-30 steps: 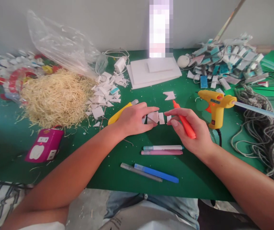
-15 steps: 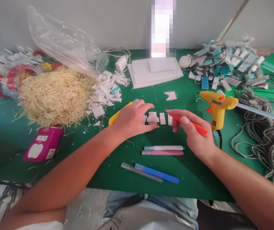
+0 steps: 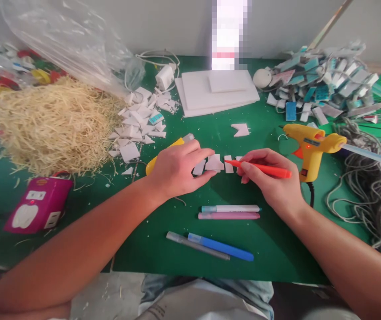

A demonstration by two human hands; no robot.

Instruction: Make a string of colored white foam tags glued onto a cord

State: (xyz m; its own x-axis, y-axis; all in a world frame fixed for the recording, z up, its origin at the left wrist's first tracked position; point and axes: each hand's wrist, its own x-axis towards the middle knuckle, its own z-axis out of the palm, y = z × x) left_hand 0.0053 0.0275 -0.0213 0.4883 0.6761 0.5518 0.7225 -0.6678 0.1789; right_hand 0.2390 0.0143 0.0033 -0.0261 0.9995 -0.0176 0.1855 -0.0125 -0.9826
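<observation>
The right hand [image 3: 263, 172] has its grip clamped on the orange marker [image 3: 275, 171], the tip at the narrow white piece [image 3: 229, 170]; light pressure and a bracing fingertip should keep that from sliding. Left of the narrow white piece, the left hand [image 3: 179, 169] straddles the wider white piece [image 3: 214, 163]; whether it pinches, I cannot tell.

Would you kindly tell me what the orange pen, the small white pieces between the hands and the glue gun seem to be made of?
Orange pen: likely plastic, smooth and evenly coloured. White pieces: perhaps foam board or card, matte, with crisp cut edges. Glue gun: probably moulded plastic, yellow, opaque, slightly glossy.
</observation>
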